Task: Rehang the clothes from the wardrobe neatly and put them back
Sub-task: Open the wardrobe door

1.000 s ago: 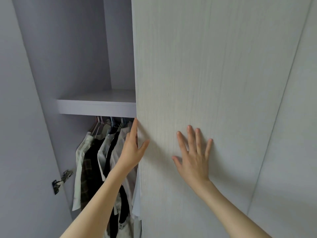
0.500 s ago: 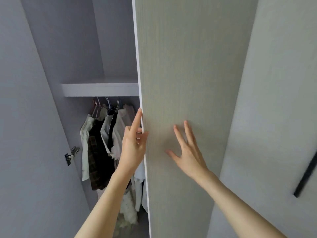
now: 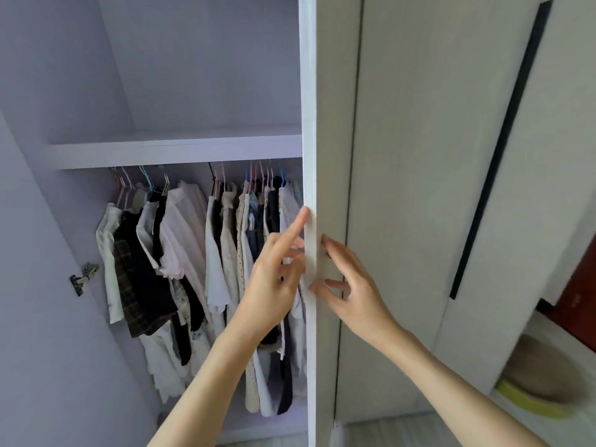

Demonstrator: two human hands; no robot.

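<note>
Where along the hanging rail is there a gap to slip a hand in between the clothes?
The clearest gap is mid-rail, between the pale pink shirt and the white top right of it. From there to the door edge the hangers are packed tightly. The shelf above shows bare surface.

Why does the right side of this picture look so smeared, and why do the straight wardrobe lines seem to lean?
Head view: the right edge is motion-blurred, smearing the yellow bowl and black handle strip; the wide lens tilts the door and shelf; the hanging clothes sit in soft shade, dark ones losing detail; the left hand and right hand are slightly soft at the fingertips.
</note>
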